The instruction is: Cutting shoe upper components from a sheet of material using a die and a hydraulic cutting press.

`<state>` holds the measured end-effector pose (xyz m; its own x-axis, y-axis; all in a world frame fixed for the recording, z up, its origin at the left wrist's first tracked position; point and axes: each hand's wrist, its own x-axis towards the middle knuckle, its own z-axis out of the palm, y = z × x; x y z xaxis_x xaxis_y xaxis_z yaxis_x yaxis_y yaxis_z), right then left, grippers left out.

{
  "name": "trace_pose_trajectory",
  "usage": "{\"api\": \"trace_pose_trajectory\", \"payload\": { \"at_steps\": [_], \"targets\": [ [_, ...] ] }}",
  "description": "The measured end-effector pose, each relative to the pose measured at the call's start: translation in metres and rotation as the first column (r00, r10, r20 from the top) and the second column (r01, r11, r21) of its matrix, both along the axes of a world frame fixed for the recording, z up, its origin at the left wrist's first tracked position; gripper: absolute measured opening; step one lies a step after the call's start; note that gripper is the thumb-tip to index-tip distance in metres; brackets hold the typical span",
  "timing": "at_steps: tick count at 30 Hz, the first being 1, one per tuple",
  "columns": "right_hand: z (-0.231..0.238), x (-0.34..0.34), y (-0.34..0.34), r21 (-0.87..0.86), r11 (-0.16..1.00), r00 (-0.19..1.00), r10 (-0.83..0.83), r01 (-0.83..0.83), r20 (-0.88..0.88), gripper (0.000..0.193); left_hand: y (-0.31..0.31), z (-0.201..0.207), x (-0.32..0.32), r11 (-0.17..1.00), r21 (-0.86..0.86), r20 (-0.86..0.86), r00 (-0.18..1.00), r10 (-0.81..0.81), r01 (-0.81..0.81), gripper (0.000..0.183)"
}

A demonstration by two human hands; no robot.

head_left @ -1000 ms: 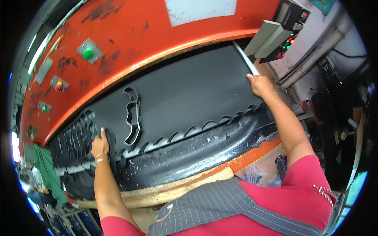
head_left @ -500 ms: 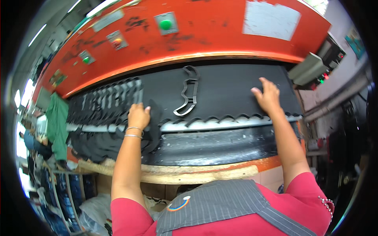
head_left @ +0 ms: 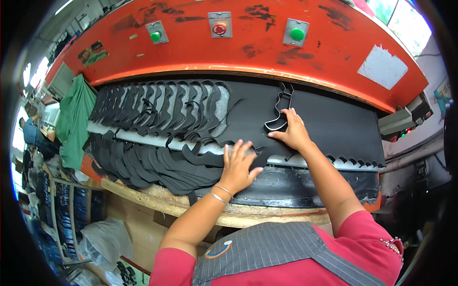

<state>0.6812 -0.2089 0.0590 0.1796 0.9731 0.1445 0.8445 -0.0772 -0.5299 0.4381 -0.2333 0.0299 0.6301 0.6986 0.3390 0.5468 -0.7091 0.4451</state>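
A curved metal cutting die (head_left: 281,106) stands on the black sheet (head_left: 334,117) under the red machine. My right hand (head_left: 296,132) has its thumb and fingers around the die's lower right end. Its thumb is by the bottom edge and its fingertips are on the right side. Over loose black cut pieces at the sheet's front edge, my left hand (head_left: 235,169) is spread with its palm down. Left of that hand, wavy black cut pieces (head_left: 152,164) lie overlapped in a pile. Behind them is the cut-up part of the sheet, with wavy black strips (head_left: 191,107) and pale gaps.
The machine's red beam (head_left: 191,52) crosses the back, with two green buttons and a red one (head_left: 220,29). A wooden rail (head_left: 138,193) runs along the front edge. Green cloth (head_left: 75,121) hangs at the left. A control box (head_left: 410,119) sits at the right.
My right hand has moved from right of the die onto its lower end. My left hand has shifted toward the front edge with fingers spread. The view has swung left.
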Motion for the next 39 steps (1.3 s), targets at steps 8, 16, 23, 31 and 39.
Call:
{"api": "trace_pose_trajectory", "payload": {
  "at_steps": [8, 16, 23, 31, 39],
  "targets": [
    [-0.003, -0.074, 0.038, -0.068, 0.987, 0.988, 0.15, -0.148, 0.026, 0.097, 0.014, 0.072, -0.082, 0.91, -0.377, -0.108, 0.968, -0.226, 0.17, 0.015],
    [-0.011, -0.118, 0.046, 0.012, 0.987, 0.987, 0.159, -0.159, 0.041, 0.102, 0.071, 0.035, -0.097, 0.999, -0.013, 0.006, 0.999, 0.044, -0.044, 0.04],
    [-0.031, -0.127, 0.051, 0.093, 0.982, 0.98, 0.151, -0.163, 0.126, 0.104, 0.076, -0.013, -0.081, 0.975, 0.157, -0.026, 0.987, 0.162, -0.156, 0.039],
    [-0.027, -0.129, 0.059, 0.103, 0.984, 0.983, 0.132, -0.145, 0.127, 0.099, 0.086, -0.013, -0.081, 0.988, 0.056, -0.037, 0.989, 0.146, -0.144, 0.044],
    [-0.025, -0.123, 0.053, 0.053, 0.986, 0.98, 0.153, -0.16, 0.127, 0.101, 0.08, -0.008, -0.072, 0.982, 0.092, -0.065, 0.983, 0.172, -0.166, 0.045]
  ]
}}
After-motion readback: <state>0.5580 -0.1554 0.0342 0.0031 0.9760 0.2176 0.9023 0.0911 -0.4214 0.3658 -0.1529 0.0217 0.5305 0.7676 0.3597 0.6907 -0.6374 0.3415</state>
